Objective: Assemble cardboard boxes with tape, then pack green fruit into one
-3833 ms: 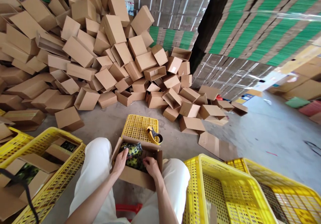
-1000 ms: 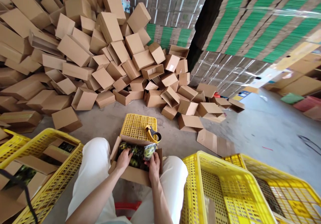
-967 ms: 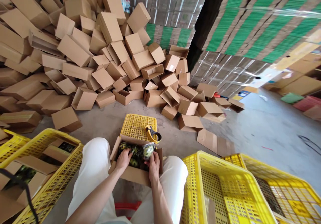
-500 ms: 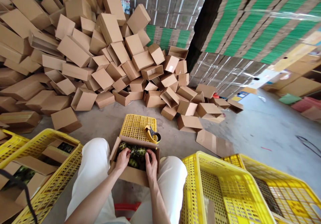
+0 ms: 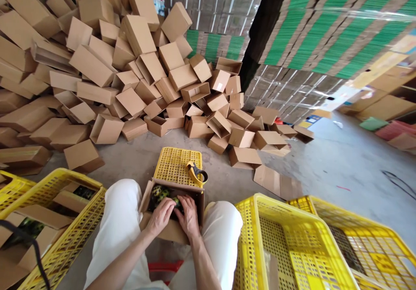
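Note:
An open cardboard box [image 5: 173, 231] rests between my knees, holding dark green and yellow mottled fruit [image 5: 159, 193] whose exact kind I cannot make out. Both hands are inside it, close together over the fruit. My left hand [image 5: 161, 215] has its fingertips pinched together near the box's middle; what they hold is hidden. My right hand [image 5: 187, 217] curls its fingers over a fruit just to the right, with its thumb toward the left hand. Beyond the box, a yellow-and-black tape dispenser [image 5: 196, 174] lies on an upturned yellow crate [image 5: 173, 165].
Open yellow crates stand on my right [image 5: 260, 238] and left [image 5: 69, 220]; the left one holds boxes with green produce. A large heap of cardboard boxes [image 5: 136, 73] lies ahead. Stacked flat cardboard [image 5: 302, 34] rises at the back right. A black cable [image 5: 30, 242] crosses the lower left.
My right hand has moved left from the box's right side to over the fruit in the middle. My left hand has shifted slightly right and down, so the hands now nearly meet.

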Tool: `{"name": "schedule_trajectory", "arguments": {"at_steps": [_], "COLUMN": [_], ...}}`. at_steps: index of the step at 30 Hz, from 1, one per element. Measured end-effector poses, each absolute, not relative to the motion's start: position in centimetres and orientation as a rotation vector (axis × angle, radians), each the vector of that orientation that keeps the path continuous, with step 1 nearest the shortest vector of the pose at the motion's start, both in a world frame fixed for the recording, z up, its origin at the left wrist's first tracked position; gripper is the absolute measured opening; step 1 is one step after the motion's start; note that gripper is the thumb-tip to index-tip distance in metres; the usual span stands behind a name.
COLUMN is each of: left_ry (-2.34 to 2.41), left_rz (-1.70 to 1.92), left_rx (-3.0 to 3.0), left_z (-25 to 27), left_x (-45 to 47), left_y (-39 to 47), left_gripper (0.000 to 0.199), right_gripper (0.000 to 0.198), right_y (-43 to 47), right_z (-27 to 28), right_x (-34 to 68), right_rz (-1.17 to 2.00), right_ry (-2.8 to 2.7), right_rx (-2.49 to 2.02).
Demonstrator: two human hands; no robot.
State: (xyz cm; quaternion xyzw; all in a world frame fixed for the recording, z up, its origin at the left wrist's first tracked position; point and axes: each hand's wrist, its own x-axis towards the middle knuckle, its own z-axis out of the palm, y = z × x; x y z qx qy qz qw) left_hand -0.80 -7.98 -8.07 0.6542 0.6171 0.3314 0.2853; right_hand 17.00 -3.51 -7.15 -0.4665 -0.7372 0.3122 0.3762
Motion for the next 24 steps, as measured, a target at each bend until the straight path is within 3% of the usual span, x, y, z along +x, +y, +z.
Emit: {"name": "schedule_trajectory", "arguments": {"at_steps": [2, 6, 10, 14, 19, 24], "left_ry": [1.773, 1.854, 1.773, 1.661, 1.669, 1.782], "left_rz": [0.791, 0.498, 0.408, 0.406, 0.372, 0.291], "left_rx": [1.652, 1.522, 1.537, 1.595, 1.578, 1.543], "left_z": [-8.6, -9.8, -10.2, -9.8, -9.7, -10.1], "left_x": [-1.2, -1.6, -1.7, -2.1, -2.3, -2.0], "left_y": [-7.2, -5.8, -5.0, -4.7, -4.4, -4.4], "left_gripper": [0.039, 0.051, 0.075, 0.082, 0.078, 0.053], "right_gripper": [0.029, 0.049, 0.049, 0.051, 0.026, 0.027], "right_y": [-2.7, -1.8, -2.4, -2.2, -0.6, -1.2], "right_z": [-7.0, -7.2, -8.8, -11.0, -11.6, -10.1], "right_x": [17.4, 18.3, 17.7, 16.9, 16.9, 16.1], "right_rz": [0.905, 0.961, 0.923, 0.773, 0.739, 0.727], "right_ry": [-1.664, -1.412, -1.52, -1.711, -1.675, -1.628], "right_rx": [-1.252, -1.38, -1.319, -1.363, -1.416, -1.4]}}
